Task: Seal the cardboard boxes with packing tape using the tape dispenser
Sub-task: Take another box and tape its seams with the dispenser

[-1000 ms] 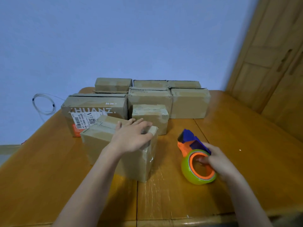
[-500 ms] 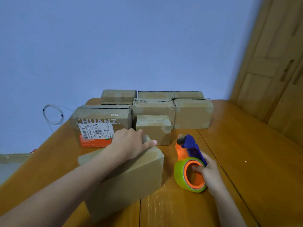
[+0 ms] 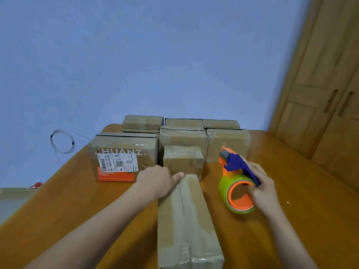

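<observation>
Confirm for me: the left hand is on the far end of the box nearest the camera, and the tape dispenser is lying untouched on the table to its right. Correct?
Not quite. The head view shows the tape dispenser gripped by the right hand, not lying untouched. The rest holds: the left hand is on the far end of the nearest box, with the dispenser to its right.

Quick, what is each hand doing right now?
Left hand: grips the far end of the near box.
Right hand: holds the tape dispenser.
</observation>
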`<state>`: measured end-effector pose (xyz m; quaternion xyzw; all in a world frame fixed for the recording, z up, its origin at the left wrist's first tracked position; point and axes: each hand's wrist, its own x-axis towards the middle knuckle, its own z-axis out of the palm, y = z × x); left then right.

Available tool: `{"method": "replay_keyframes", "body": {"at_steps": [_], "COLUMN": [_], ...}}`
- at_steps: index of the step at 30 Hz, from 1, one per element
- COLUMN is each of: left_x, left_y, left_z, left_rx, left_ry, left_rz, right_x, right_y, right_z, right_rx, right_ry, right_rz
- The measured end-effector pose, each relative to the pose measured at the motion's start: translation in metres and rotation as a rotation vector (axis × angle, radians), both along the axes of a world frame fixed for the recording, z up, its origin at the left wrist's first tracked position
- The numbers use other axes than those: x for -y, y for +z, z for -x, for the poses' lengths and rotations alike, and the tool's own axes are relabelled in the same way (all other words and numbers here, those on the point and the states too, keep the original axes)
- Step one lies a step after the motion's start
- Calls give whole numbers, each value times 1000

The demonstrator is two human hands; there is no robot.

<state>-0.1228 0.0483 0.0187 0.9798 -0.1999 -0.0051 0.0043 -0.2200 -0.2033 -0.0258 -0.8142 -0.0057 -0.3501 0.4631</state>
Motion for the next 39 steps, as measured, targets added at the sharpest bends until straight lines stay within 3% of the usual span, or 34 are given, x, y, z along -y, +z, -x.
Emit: {"method": "replay_keyframes", "body": {"at_steps": [3, 5, 9, 11, 14, 28, 39], "left_x": [-3, -1, 10, 17, 22, 18, -8], "left_y": [14, 26, 49, 55, 62, 55, 57], "left_z": [7, 14, 35, 41, 42, 28, 10], "left_rx": [222, 261, -251, -496, -664, -929, -1061], "left_ry": [-37, -125, -261, -271, -271, -316, -558], "left_rz": [36, 318, 1003, 1177, 1312, 1409, 1249], "right_x": [3, 0, -7, -10, -15, -25, -16], "right_y": [18, 32, 50, 54, 59, 69, 80], "right_z": [0, 2, 4, 3, 1, 0, 1], "right_rx": [56, 101, 162, 187, 200, 215, 226], "right_ry": [26, 52, 103, 109, 112, 142, 160], "right_rz": [126, 209, 298, 325, 372, 455, 564]}}
